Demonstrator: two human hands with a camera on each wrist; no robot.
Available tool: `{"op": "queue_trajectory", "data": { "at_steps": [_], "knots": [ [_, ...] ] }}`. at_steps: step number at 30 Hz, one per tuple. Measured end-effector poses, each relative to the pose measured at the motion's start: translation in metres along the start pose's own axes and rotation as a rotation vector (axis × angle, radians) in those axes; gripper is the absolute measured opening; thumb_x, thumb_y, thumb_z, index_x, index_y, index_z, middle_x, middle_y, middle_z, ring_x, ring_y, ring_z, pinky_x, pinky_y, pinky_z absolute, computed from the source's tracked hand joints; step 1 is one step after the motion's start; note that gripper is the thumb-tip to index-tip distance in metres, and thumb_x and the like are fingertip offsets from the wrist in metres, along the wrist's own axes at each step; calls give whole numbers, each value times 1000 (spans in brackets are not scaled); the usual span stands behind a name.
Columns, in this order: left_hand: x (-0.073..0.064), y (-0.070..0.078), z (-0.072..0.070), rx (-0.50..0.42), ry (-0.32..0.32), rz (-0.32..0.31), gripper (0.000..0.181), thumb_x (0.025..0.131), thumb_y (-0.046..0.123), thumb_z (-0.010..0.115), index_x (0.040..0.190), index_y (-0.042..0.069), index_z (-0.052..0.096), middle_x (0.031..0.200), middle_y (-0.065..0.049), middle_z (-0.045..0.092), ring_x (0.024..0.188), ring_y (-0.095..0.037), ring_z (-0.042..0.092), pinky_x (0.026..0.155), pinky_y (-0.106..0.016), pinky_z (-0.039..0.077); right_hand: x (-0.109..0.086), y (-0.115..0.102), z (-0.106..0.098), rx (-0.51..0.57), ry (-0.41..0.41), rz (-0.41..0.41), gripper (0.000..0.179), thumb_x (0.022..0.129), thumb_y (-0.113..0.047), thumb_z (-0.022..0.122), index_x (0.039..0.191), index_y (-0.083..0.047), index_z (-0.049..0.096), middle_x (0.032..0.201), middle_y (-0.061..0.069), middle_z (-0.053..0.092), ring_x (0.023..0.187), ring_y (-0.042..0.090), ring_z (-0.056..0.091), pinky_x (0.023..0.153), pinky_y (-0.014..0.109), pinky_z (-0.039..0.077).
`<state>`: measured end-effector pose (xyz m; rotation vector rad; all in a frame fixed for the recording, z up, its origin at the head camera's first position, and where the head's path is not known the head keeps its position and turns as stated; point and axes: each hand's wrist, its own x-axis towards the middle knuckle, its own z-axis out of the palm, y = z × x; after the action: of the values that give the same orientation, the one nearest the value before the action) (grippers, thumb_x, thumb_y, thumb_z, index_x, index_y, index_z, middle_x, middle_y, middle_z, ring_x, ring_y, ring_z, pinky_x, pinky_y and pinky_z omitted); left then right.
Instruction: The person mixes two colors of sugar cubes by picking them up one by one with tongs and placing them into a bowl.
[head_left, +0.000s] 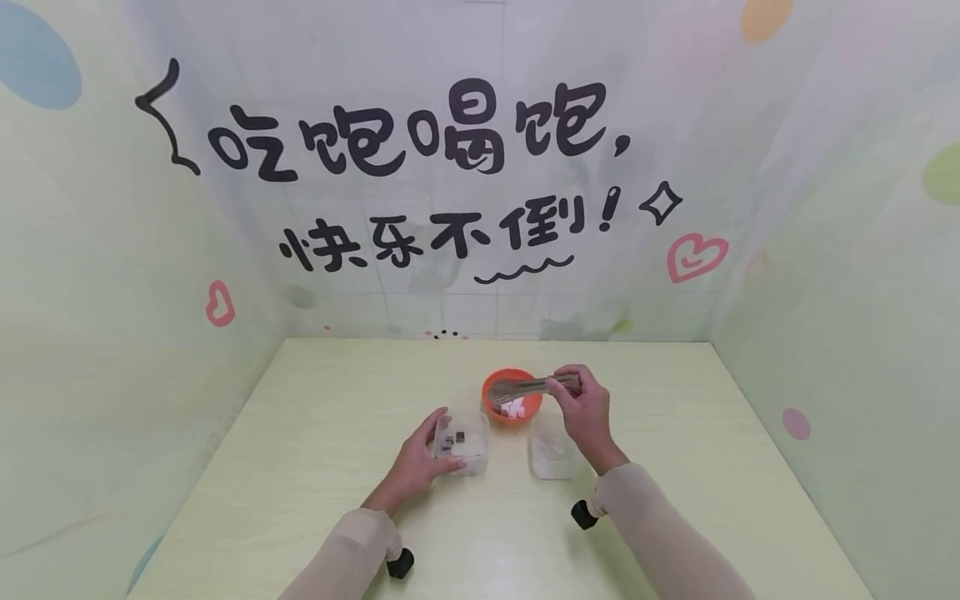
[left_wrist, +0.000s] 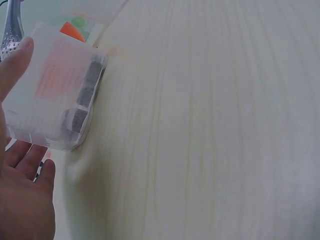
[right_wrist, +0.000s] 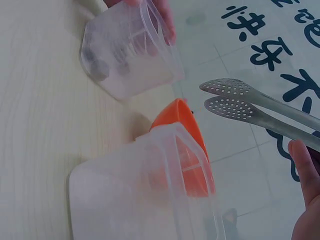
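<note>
My left hand (head_left: pixel 414 460) holds a clear plastic box (head_left: pixel 474 455), thumb on the near side and fingers on the far side. Several dark cubes (head_left: pixel 461 437) lie in that box. Pinched in my right hand (head_left: pixel 588 414) are metal tongs (head_left: pixel 534 385) with perforated heads. Those heads hang over the orange bowl (head_left: pixel 535 412) behind the boxes. In the right wrist view the tong tips (right_wrist: pixel 227 97) stand slightly apart with nothing between them. White cubes (head_left: pixel 513 408) fill part of the bowl, a little dark showing beside them.
A second clear plastic box (head_left: pixel 553 465) stands on the pale table (head_left: pixel 322 400), right of the first and partly under my right forearm. Behind the table rises a printed backdrop (head_left: pixel 450 308), with side walls (head_left: pixel 810 333) to left and right. A black block hangs under each sleeve.
</note>
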<state>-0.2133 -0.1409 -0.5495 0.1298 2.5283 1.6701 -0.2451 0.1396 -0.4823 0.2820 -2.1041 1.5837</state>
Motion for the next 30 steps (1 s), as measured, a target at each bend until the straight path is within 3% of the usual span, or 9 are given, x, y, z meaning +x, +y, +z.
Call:
{"op": "queue_trajectory", "data": {
  "at_steps": [5, 9, 13, 21, 30],
  "knots": [
    [2, -3, -1, 1, -1, 9, 96, 73, 22, 86, 152, 18, 32, 154, -11, 35, 139, -36, 33, 112, -54, 27, -7, -10, 10, 35, -35, -6, 15, 88, -7, 72, 99, -2, 63, 81, 10, 71, 69, 25, 66, 59, 20, 51],
    [3, -3, -1, -4, -2, 19, 96, 73, 24, 87, 152, 19, 32, 153, -11, 36, 139, -36, 33, 112, -53, 26, -13, -29, 16, 41, -69, -58, 15, 87, 1, 70, 99, 5, 62, 79, 15, 70, 66, 29, 64, 58, 19, 50],
    [3, -3, -1, -5, -3, 19, 96, 73, 23, 87, 152, 21, 33, 153, -12, 35, 139, -35, 33, 112, -52, 26, -19, -43, 21, 47, -105, -93, 15, 87, 5, 69, 99, 8, 60, 81, 17, 69, 65, 22, 62, 57, 20, 51],
    [2, -3, -1, 5, 0, 15, 96, 72, 24, 87, 152, 21, 33, 154, -11, 35, 139, -34, 33, 112, -52, 27, -25, -10, 36, 63, -199, -39, 14, 87, -5, 72, 98, -5, 64, 84, 4, 69, 70, 13, 64, 62, 23, 56],
    [2, -3, -1, 10, -5, 16, 97, 72, 27, 87, 152, 21, 32, 153, -13, 35, 139, -36, 33, 112, -52, 28, -31, -7, 44, 6, -275, -68, 15, 86, -4, 73, 96, -8, 62, 88, 2, 70, 73, 14, 66, 64, 26, 58]
  ]
}}
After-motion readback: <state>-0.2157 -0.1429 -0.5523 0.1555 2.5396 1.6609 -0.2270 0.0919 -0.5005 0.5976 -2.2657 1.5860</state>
